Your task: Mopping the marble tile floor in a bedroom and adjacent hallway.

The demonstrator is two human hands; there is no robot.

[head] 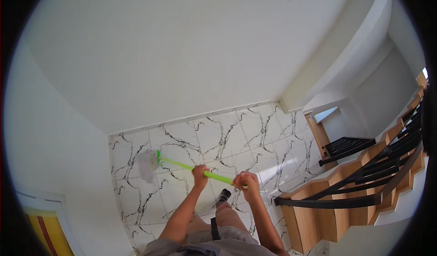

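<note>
A mop with a bright green handle (218, 178) slants down from my hands to the floor on the left. My left hand (200, 176) is wrapped around the middle of the handle. Around its upper end, at the right, my right hand (246, 184) is closed. The pale grey mop head (147, 165) rests spread on the marble-patterned tile floor (222, 138), joined to the handle by a green connector (158, 157). My foot in a dark patterned sock (224, 196) stands on the tiles below the handle.
A white wall (177, 58) with a baseboard (191, 119) bounds the floor ahead; another wall (61, 126) rises on the left. Wooden stairs (317, 211) with a black railing (331, 201) stand on the right. A white-framed yellow panel (44, 232) is at the lower left.
</note>
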